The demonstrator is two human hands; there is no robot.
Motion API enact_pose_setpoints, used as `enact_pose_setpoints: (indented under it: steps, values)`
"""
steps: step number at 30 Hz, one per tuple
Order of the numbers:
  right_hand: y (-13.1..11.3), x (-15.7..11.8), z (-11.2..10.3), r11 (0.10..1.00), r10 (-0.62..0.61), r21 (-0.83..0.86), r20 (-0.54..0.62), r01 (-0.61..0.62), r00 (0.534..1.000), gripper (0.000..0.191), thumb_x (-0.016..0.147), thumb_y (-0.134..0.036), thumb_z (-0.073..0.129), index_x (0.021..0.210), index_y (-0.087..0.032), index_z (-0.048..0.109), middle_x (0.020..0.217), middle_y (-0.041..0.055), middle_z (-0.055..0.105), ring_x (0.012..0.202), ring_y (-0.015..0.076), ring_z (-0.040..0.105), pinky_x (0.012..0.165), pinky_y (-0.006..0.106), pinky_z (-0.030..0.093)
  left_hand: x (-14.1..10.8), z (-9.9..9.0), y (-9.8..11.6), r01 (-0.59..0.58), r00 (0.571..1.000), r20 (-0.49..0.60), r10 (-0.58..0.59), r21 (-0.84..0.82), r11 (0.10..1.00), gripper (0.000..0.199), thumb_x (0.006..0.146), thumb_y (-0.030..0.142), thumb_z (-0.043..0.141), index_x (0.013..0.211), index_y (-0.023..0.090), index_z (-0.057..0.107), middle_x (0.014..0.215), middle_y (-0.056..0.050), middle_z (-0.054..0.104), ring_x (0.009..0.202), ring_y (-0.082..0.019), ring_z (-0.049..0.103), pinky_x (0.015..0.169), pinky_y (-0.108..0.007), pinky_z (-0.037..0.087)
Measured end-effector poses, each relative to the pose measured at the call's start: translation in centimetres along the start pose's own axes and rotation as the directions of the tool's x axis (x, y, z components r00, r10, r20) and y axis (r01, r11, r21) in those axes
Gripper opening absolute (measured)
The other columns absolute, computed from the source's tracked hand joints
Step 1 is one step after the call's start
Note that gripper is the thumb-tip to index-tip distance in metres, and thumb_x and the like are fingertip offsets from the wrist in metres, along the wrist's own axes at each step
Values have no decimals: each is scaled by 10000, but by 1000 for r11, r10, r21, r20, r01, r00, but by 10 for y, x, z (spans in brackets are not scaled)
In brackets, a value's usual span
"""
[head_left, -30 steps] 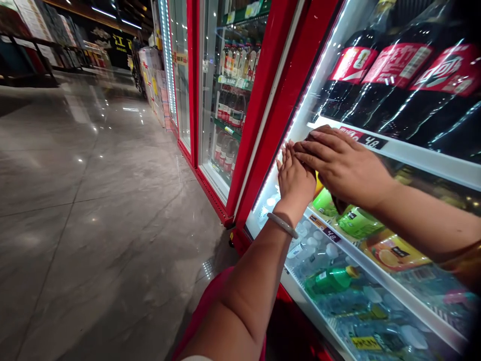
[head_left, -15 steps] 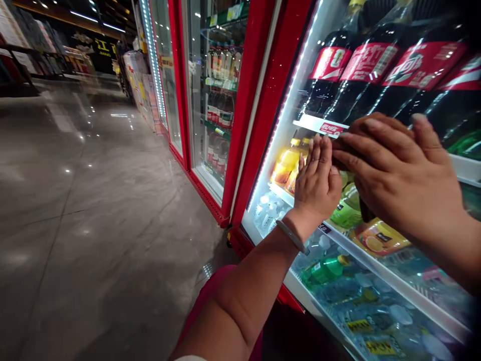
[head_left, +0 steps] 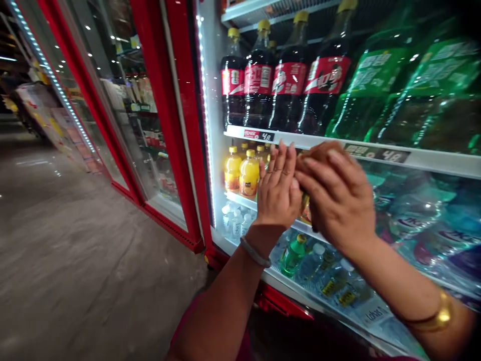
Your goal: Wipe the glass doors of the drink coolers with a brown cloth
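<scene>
My left hand (head_left: 278, 193) is raised in front of a lit drinks cooler, its fingers stretched upward, with nothing seen in it. Beside it on the right, my right hand (head_left: 340, 198) has its fingers bent over a dark brown shape (head_left: 323, 149) that shows above and below them; what it is I cannot make out. My right thumb is hidden. Behind the hands stand cola bottles (head_left: 289, 77) with red labels and large green bottles (head_left: 370, 82) on the upper shelf. Small orange drink bottles (head_left: 248, 173) are on the shelf below, left of my left hand.
A white shelf edge (head_left: 326, 142) with price tags runs behind the hands. Clear bottles and a green bottle (head_left: 293, 255) lie lower down. The red door frame (head_left: 188, 125) stands to the left, beside more glass-doored coolers and a grey shiny floor (head_left: 93, 271).
The view has turned right and shows more of the cooler, including the green bottles. Both hands appear further left in the picture and remain close together. A gold bracelet on my right wrist now shows.
</scene>
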State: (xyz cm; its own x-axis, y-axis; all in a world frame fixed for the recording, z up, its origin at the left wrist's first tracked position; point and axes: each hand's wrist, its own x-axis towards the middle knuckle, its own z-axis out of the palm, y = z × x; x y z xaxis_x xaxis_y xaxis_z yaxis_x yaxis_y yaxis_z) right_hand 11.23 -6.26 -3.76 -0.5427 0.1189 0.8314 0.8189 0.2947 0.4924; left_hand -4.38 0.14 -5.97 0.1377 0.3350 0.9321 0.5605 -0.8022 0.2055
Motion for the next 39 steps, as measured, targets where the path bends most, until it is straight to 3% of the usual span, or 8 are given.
enact_pose_setpoints:
  steps: [5, 14, 19, 23, 26, 32, 36, 39]
  values:
    - [-8, -35, -7, 995, -84, -45, 45, 86, 995, 431, 974, -88, 649, 1373, -251, 663, 1487, -16, 648, 1584, 207, 389, 1379, 478, 316, -6, 16, -7, -43, 998, -47, 43, 0, 999, 667, 1082, 294, 215, 1733, 244, 82, 1812, -63, 143, 1686, -238, 130, 1381, -547, 128]
    - [-3, -50, -24, 987, 162, -1, -90, -163, 983, 627, 950, -76, 683, 1528, -279, 548, 1423, -16, 691, 1607, 170, 341, 1363, 487, 369, -7, 35, 26, -97, 994, -50, 99, 46, 994, 664, 1087, 361, 131, 1735, 256, 35, 1818, -45, 153, 1691, -217, 88, 1385, -545, 44]
    - [15, -65, -50, 985, 145, -90, -33, -147, 989, 527, 941, -79, 689, 1431, -269, 639, 1416, -9, 697, 1604, 195, 351, 1418, 504, 197, -6, 42, 44, -67, 997, -28, 69, 68, 995, 662, 1076, 292, 210, 1731, 291, 111, 1818, -9, 113, 1695, -240, 46, 1369, -595, -37]
    - [29, -62, -66, 927, 313, -154, -183, -341, 932, 683, 918, -133, 748, 1522, -379, 549, 1522, -20, 615, 1600, 267, 358, 1365, 567, 324, -3, 50, 62, -85, 996, -26, 86, 21, 996, 682, 1069, 260, 228, 1731, 311, 72, 1819, 26, 33, 1695, -239, 18, 1372, -587, -35]
    - [20, -68, -61, 938, 313, -110, -137, -328, 940, 695, 914, -114, 738, 1515, -405, 548, 1429, -60, 679, 1610, 177, 332, 1365, 469, 372, -1, 57, 70, -78, 996, -40, 78, -11, 997, 651, 1090, 329, 167, 1729, 333, 43, 1817, 52, 20, 1694, -217, -1, 1369, -567, -85]
    - [35, -88, -82, 956, 257, -132, -42, -261, 965, 507, 973, -114, 662, 1408, -375, 644, 1400, -67, 696, 1610, 139, 323, 1425, 467, 171, 3, 59, 80, -38, 998, -44, 35, -65, 997, 622, 1111, 387, 151, 1726, 356, 62, 1814, 75, -3, 1692, -191, -44, 1334, -529, -215]
    - [45, -94, -97, 896, 368, -196, -174, -398, 914, 610, 934, -156, 740, 1475, -392, 586, 1645, -21, 477, 1628, 239, 299, 1386, 531, 282, 3, 59, 94, -23, 1000, -5, 23, -127, 992, 615, 1121, 366, 182, 1727, 325, 88, 1820, 42, 2, 1693, -202, -44, 1354, -513, -146]
    - [33, -98, -88, 921, 355, -95, -194, -378, 915, 469, 915, -128, 759, 1336, -320, 684, 1486, 20, 625, 1572, 204, 393, 1348, 487, 369, -1, 63, 103, -4, 1000, -4, 4, -132, 991, 609, 1121, 327, 208, 1723, 344, 114, 1820, 58, 6, 1690, -206, -69, 1350, -510, -156]
